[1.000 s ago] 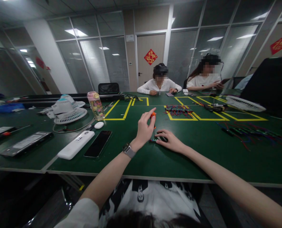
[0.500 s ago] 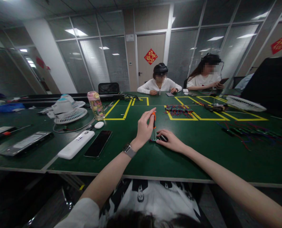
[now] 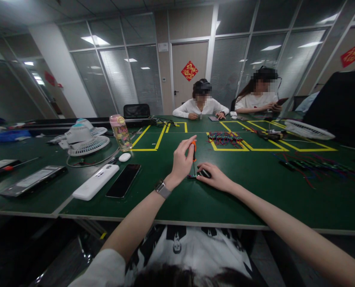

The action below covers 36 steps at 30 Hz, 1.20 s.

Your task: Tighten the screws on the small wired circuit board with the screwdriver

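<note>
Head view: two bare hands at the centre of the frame, over a green counter (image 3: 192,205).
Left grip (image 3: 182,160): fingers closed around the orange handle of a screwdriver (image 3: 194,153), which stands nearly upright.
Right grip (image 3: 216,177): fingers partly curled over a dark piece (image 3: 206,173), thumb beside the small board; whether it pinches either, I cannot tell.
Small board (image 3: 191,176): on the counter at the centre of the frame, under the screwdriver's shaft; exact tip contact is too small to tell.
Progress: judging by the pose, the screwdriver work is under way; what is done and what is left on the small board do not show.
Wired boards (image 3: 225,139): a cluster at centre right, partly inside yellow tape (image 3: 231,150); finished or not, I cannot tell.
Near edge: runs across the lower frame, below both grips, under the forearms.
Left side: a phone (image 3: 123,181) lies well apart from the left grip, a white case (image 3: 96,182) beyond it.
Right side: green surface separates the right grip from more wired pieces (image 3: 317,164).
</note>
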### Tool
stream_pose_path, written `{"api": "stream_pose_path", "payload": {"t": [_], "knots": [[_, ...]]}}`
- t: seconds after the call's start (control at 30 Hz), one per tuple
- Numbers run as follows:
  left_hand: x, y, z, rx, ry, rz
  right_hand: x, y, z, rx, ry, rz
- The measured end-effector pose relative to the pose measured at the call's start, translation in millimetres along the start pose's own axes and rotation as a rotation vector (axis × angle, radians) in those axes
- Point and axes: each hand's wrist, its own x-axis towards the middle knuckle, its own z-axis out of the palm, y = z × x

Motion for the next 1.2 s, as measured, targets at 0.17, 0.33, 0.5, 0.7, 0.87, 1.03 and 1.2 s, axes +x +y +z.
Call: {"api": "stream_pose_path", "payload": {"t": [0.17,0.33,0.5,0.7,0.87,1.03,1.2], "knots": [[-0.2,-0.9,0.1,-0.008,-0.003,0.01,-0.1,3.7,3.1,0.0,0.014,0.007],[0.0,-0.4,0.2,0.001,0.004,0.008,-1.1,2.5,2.7,-0.009,0.015,0.018],[-0.5,1.6,-0.4,-0.007,-0.002,-0.029,-1.6,-0.3,-0.5,-0.052,-0.041,-0.038],[-1.3,1.3,-0.8,-0.024,-0.024,-0.046,-1.2,2.4,0.9,-0.068,-0.058,-0.016],[-1.3,0.3,-0.4,-0.026,-0.022,-0.056,0.3,1.8,1.1,-0.006,-0.027,0.013],[-1.2,-0.8,0.2,-0.029,-0.012,-0.057,1.2,1.9,2.6,0.036,0.008,0.028],[-1.0,-1.4,0.3,-0.034,-0.013,-0.052,0.6,3.8,4.5,0.042,0.042,0.028]]}}
